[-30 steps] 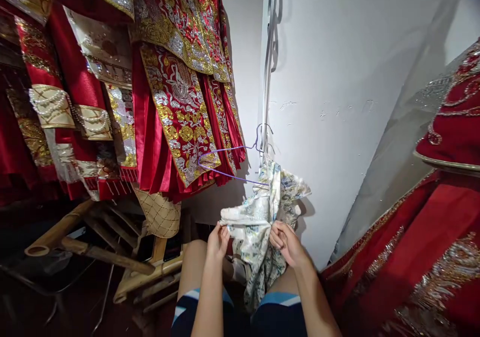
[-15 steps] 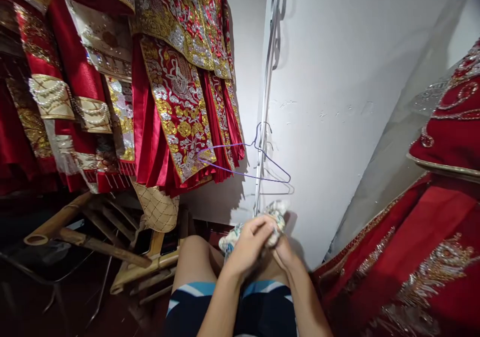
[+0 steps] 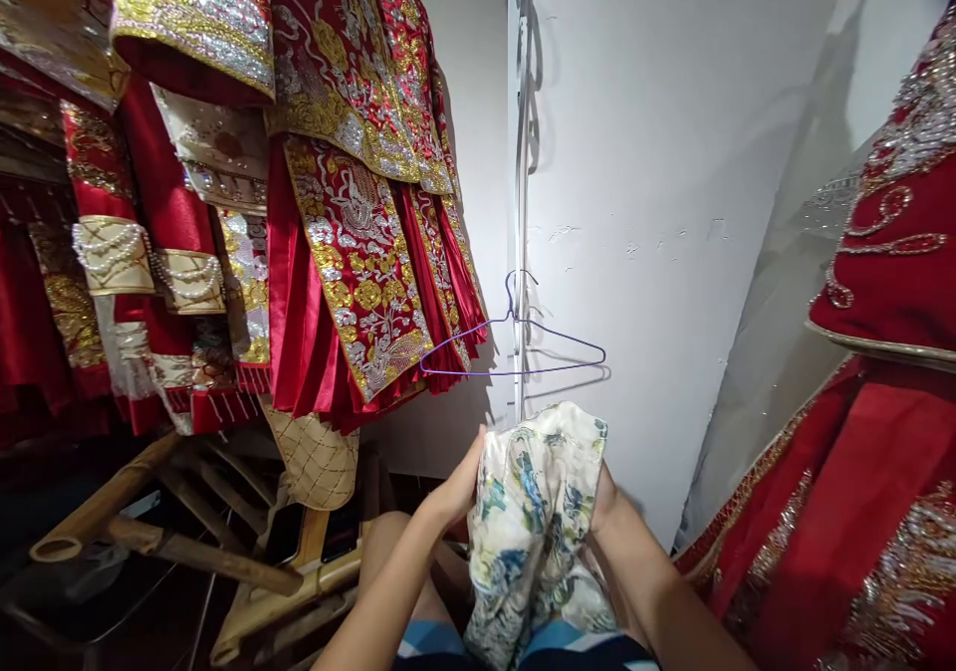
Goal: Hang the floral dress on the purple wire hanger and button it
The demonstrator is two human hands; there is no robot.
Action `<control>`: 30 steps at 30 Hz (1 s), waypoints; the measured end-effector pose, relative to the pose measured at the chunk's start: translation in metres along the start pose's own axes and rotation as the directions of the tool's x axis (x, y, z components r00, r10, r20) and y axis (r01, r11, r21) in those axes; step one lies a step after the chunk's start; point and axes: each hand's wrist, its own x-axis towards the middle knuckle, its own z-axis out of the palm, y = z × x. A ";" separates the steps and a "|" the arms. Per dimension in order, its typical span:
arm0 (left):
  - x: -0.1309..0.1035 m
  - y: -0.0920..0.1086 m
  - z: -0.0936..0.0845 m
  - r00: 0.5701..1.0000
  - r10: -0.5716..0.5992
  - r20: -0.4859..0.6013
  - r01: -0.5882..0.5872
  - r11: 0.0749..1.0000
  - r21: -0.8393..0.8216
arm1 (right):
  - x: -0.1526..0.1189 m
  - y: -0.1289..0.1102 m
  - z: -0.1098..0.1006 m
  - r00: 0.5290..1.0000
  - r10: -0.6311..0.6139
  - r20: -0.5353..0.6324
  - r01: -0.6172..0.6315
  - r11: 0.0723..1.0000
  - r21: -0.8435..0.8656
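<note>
Cream floral cloth [image 3: 534,532], 1 pc., is hanging bunched btwn 2 bare hands, low ctr. of view, over the lap. Counting the rest: 1 purple hanger [image 3: 515,372] is hanging above the cloth, 1 upright metal rail [image 3: 519,183] is running down the wall [image 3: 642,133] behind it, 2 cream cuffs w/ pearl strands [image 3: 112,253] are showing at far L, 1 bamboo seat [image 3: 246,571] is standing low L. Several red embroidered garments [image 3: 365,253] are crowding upper L; overlaps are making an exact no. hard to tell.

Pose: both forearms are angling up & inward from the bottom edge. L hand [image 3: 463,482] is gripping the cloth's L side, thumb side up; R hand [image 3: 606,500] is gripping the R side. Hands are staying apart w/ the cloth btwn them; most fingers are hiding behind fabric, so can't tell exact finger placement.

Edges: cloth's top edge is sitting just below the hanger's bottom wire, narrow gap showing in view. Cloth's lower folds are reaching the blue-trimmed shorts [image 3: 583,646]. Hanger's L end is overlapping the red pleats in view; its R end is pointing at white wall. Room is opening widest to the R, btwn hanger & the red beaded dress [image 3: 888,273]; on the L, garments & bamboo are closing in nearer the L forearm.
</note>
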 end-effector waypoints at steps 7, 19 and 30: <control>-0.024 -0.012 -0.011 0.963 -0.055 0.265 -0.121 0.788 0.603 | 0.009 -0.076 -0.025 0.772 0.325 0.547 -0.218 0.943 -0.252; -0.026 0.075 -0.077 0.854 0.466 -0.231 -0.046 0.510 0.859 | 0.083 -0.029 -0.078 0.909 -0.381 -0.168 0.192 0.741 -0.643; -0.026 0.089 -0.079 0.816 0.561 -0.141 -0.072 0.340 0.938 | 0.103 -0.012 -0.095 0.921 -0.346 -0.180 0.148 0.737 -0.660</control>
